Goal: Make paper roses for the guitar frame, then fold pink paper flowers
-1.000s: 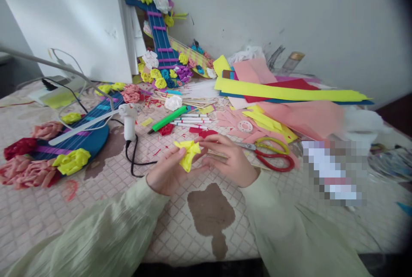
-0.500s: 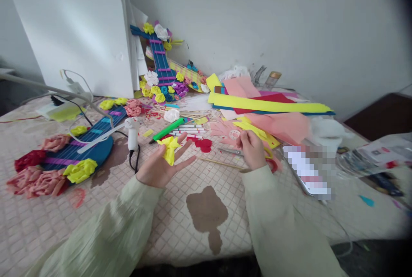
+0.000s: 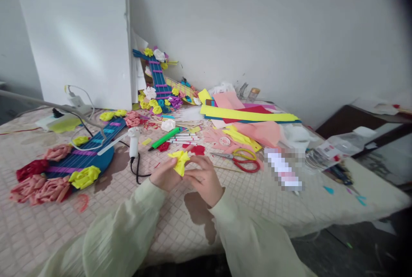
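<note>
A small yellow crepe-paper flower point(image 3: 179, 162) is up above the table, between my two hands. My left hand point(image 3: 166, 175) pinches it from the left, thumb against the petals. From the right, my right hand point(image 3: 205, 179) has its fingertips closed at the flower's lower edge. Just beyond my right hand lie scissors point(image 3: 246, 160) with one red and one yellow handle. A white hot glue gun point(image 3: 133, 142) with a black cord stands left of my hands. Red paper petals point(image 3: 197, 150) are scattered behind the flower.
A blue paper guitar point(image 3: 96, 150) edged with crepe flowers lies at left. Behind are a green marker point(image 3: 165, 139), white pens point(image 3: 185, 139) and crepe-paper strips point(image 3: 251, 115). A phone point(image 3: 283, 170) and a plastic bottle point(image 3: 344, 144) are at right.
My right hand has moved left from beside the scissors to the flower. My left hand's spread fingers have drawn in around it. The view has shifted slightly.
</note>
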A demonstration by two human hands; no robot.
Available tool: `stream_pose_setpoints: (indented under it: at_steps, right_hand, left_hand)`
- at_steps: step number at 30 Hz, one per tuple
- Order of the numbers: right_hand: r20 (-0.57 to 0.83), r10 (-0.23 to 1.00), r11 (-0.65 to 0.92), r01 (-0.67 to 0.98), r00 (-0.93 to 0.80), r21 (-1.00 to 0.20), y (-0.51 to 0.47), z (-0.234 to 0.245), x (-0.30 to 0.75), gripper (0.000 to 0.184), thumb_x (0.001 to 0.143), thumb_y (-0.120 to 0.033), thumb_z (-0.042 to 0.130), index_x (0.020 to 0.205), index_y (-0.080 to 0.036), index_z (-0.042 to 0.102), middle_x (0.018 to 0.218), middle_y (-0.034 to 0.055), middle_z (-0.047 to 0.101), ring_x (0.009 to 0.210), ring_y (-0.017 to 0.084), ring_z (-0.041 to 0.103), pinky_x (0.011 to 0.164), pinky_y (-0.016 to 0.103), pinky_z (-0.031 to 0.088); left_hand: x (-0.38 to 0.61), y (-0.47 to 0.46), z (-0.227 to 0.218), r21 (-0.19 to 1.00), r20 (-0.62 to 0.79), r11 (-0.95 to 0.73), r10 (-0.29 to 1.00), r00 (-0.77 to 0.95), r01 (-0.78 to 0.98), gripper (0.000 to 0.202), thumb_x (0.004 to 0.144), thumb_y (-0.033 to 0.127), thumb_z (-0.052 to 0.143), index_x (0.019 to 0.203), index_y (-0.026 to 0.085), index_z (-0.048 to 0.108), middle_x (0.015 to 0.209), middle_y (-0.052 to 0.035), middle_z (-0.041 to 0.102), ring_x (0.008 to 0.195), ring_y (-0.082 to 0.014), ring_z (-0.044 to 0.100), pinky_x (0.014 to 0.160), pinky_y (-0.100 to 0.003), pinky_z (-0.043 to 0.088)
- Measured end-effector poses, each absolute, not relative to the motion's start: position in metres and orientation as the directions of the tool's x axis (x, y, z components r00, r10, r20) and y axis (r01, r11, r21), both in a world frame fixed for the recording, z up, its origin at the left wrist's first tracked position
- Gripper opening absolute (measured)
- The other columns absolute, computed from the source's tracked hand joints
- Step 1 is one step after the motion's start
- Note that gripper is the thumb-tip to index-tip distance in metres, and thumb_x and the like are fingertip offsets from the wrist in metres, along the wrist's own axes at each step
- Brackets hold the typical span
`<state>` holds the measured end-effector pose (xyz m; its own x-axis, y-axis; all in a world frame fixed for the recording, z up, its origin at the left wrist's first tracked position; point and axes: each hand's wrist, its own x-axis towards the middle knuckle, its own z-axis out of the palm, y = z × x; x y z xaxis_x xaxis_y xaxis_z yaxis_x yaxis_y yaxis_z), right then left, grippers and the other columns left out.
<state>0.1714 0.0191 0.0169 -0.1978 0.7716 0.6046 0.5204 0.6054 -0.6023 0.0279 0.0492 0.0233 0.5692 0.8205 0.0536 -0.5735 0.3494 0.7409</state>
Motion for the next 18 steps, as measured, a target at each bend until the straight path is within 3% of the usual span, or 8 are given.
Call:
stream_pose_setpoints:
  at_steps: [5,8,11,15,18]
  right_hand:
    - [0.451,0.893,0.384,0.497,0.015,-0.778,0.010,0.019,0.205,0.026,0.079,-0.030,0.052,0.057,-0.018,0.059,0.060,0.0027,0.059,0.064,0.017,0.056,0.065,0.031,0.046]
    - [0.404,0.912,0.391,0.428,-0.066,-0.815,0.011,0.033,0.215,0.021,0.081,-0.031,0.049,0.071,-0.017,0.062,0.072,0.0043,0.061,0.070,0.016,0.057,0.064,0.028,0.047]
    - [0.400,0.882,0.467,0.347,-0.249,-0.813,0.019,0.046,0.212,0.022,0.076,-0.027,0.056,0.096,-0.018,0.060,0.095,0.0061,0.060,0.083,0.016,0.057,0.071,0.028,0.047]
    - [0.413,0.836,0.530,0.341,-0.361,-0.776,0.034,0.054,0.206,0.016,0.071,-0.022,0.062,0.087,-0.018,0.064,0.086,0.0047,0.062,0.083,0.016,0.057,0.075,0.029,0.045]
    - [0.429,0.831,0.539,0.323,-0.353,-0.778,0.046,0.057,0.206,0.010,0.069,-0.021,0.064,0.078,-0.016,0.063,0.077,0.0041,0.062,0.074,0.015,0.057,0.070,0.029,0.046]
  left_hand:
    - [0.031,0.050,0.022,0.939,0.146,-0.033,0.940,0.309,-0.343,0.022,0.063,0.026,0.067,0.081,0.016,0.060,0.076,-0.0024,0.062,0.068,-0.0128,0.056,0.059,-0.024,0.048]
    - [0.034,0.046,0.016,0.975,0.209,-0.165,0.907,0.364,-0.149,0.036,0.063,0.024,0.067,0.097,0.017,0.056,0.067,0.0005,0.058,0.057,-0.0090,0.051,0.051,-0.019,0.044]
    - [0.038,0.044,0.011,0.946,0.292,-0.323,0.875,0.386,0.017,0.036,0.067,0.025,0.063,0.100,0.017,0.053,0.075,-0.0022,0.060,0.063,-0.0105,0.053,0.057,-0.021,0.045]
    - [0.040,0.049,0.011,0.889,0.370,-0.440,0.855,0.364,0.128,0.020,0.068,0.024,0.060,0.086,0.016,0.056,0.079,-0.0052,0.060,0.072,-0.0148,0.055,0.068,-0.028,0.045]
    - [0.040,0.056,0.018,0.851,0.415,-0.493,0.841,0.346,0.180,0.019,0.069,0.022,0.058,0.087,0.016,0.056,0.081,-0.0062,0.061,0.075,-0.0164,0.055,0.071,-0.030,0.044]
